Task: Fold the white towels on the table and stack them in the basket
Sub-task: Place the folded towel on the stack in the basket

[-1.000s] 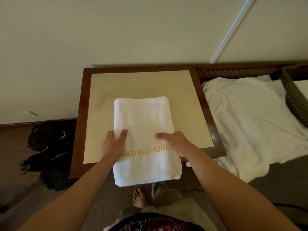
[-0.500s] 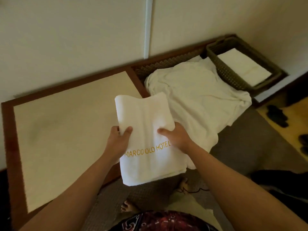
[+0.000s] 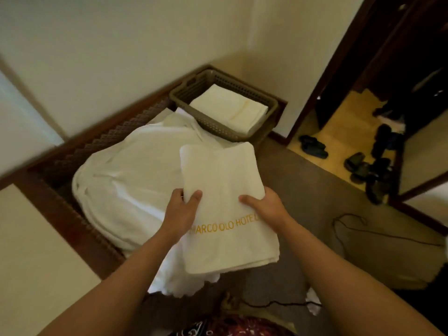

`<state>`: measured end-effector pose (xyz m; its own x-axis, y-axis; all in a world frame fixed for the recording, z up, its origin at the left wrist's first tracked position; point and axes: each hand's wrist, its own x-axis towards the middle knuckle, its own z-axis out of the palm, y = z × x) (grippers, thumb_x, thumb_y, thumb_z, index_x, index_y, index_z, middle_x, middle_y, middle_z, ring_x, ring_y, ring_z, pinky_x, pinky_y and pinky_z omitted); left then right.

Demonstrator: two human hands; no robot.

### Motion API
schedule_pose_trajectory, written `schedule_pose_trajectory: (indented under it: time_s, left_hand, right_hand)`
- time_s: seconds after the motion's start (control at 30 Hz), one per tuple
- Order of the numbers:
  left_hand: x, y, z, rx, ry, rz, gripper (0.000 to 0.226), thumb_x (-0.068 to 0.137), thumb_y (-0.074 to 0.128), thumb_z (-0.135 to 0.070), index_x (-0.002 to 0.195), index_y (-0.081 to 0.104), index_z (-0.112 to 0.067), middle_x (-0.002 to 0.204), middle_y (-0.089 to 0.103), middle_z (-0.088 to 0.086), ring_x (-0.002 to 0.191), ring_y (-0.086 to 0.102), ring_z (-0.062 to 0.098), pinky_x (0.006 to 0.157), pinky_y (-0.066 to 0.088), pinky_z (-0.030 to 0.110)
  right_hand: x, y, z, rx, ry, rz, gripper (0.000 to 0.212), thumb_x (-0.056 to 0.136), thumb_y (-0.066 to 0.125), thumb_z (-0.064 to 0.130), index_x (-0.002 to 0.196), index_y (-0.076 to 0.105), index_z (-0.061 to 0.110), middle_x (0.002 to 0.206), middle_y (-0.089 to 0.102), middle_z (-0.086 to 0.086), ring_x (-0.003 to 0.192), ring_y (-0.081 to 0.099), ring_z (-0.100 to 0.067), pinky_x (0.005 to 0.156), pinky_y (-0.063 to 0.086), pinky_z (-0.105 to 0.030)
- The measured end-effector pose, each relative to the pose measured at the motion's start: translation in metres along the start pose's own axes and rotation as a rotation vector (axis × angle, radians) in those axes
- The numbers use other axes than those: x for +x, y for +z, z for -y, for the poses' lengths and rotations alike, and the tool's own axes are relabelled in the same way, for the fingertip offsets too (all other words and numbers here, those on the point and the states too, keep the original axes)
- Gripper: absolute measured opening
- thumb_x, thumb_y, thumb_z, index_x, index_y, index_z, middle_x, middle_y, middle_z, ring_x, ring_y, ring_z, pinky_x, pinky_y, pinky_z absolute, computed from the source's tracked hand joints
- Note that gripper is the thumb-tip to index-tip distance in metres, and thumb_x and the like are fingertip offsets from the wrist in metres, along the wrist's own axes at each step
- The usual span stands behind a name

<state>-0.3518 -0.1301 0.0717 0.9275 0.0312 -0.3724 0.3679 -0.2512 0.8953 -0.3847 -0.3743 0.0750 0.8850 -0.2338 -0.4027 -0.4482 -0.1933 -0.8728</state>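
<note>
A folded white towel (image 3: 221,180) with gold lettering hangs in the air between my hands, over the floor and the edge of a pile. My left hand (image 3: 180,209) grips its left edge, thumb on top. My right hand (image 3: 265,209) grips its right edge the same way. Beyond the towel, in the corner, stands a brown plastic basket (image 3: 186,92) with a folded white towel (image 3: 230,110) lying inside. A heap of unfolded white towels (image 3: 131,175) lies left of the held towel.
The table (image 3: 36,251) with its dark wood rim is at the lower left. A wall runs behind the basket. Shoes (image 3: 312,146) lie on the floor at the right by a dark doorframe. A black cable (image 3: 378,235) crosses the carpet.
I have lifted the folded towel off the table and carried it right, over the pile. The view has swung right, so the basket now sits closer ahead.
</note>
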Motion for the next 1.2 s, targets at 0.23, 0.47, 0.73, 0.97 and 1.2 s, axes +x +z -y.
schedule_pose_trajectory:
  time_s: [0.23,0.47,0.73,0.97,1.2]
  left_hand:
    - [0.039,0.145,-0.066,0.032,0.061,0.22,0.038,0.098,0.062,-0.047,0.119,0.053,-0.016,0.112,0.066,-0.002,0.097,0.066,0.015,0.076,0.056,0.034]
    - [0.093,0.261,-0.12,0.1,0.113,0.363,0.039,0.099,0.062,-0.046,0.12,0.052,-0.015,0.108,0.066,-0.002,0.092,0.067,0.012,0.065,0.051,0.025]
    - [0.207,0.332,-0.168,0.114,0.075,0.316,0.039,0.098,0.062,-0.049,0.118,0.052,-0.017,0.108,0.066,-0.003,0.093,0.067,0.013,0.065,0.052,0.027]
    - [0.315,0.318,-0.218,0.019,0.025,0.112,0.04,0.099,0.059,-0.048,0.122,0.049,-0.017,0.11,0.064,-0.003,0.095,0.065,0.013,0.066,0.052,0.029]
    - [0.385,0.262,-0.228,-0.12,-0.069,-0.184,0.041,0.101,0.058,-0.046,0.124,0.048,-0.013,0.111,0.064,0.002,0.094,0.066,0.017,0.065,0.05,0.028]
  right_hand:
    - [0.028,-0.142,-0.014,0.081,0.063,-0.224,0.046,0.079,0.088,0.036,0.116,0.07,0.014,0.101,0.079,-0.004,0.084,0.078,-0.023,0.077,0.064,-0.048]
    - [0.075,-0.238,-0.02,0.082,0.114,-0.41,0.042,0.079,0.086,0.038,0.113,0.071,0.02,0.096,0.079,0.002,0.077,0.077,-0.014,0.066,0.063,-0.033]
    - [0.222,-0.296,0.015,0.078,0.126,-0.378,0.044,0.079,0.087,0.036,0.116,0.068,0.019,0.101,0.078,0.0,0.082,0.077,-0.018,0.076,0.064,-0.042]
    - [0.37,-0.291,0.095,-0.029,0.062,-0.15,0.055,0.073,0.086,0.05,0.116,0.064,0.023,0.102,0.078,0.002,0.081,0.077,-0.015,0.076,0.064,-0.044]
    - [0.471,-0.244,0.183,-0.139,0.019,0.289,0.051,0.075,0.091,0.027,0.115,0.059,0.023,0.107,0.076,0.0,0.089,0.077,-0.018,0.078,0.063,-0.04]
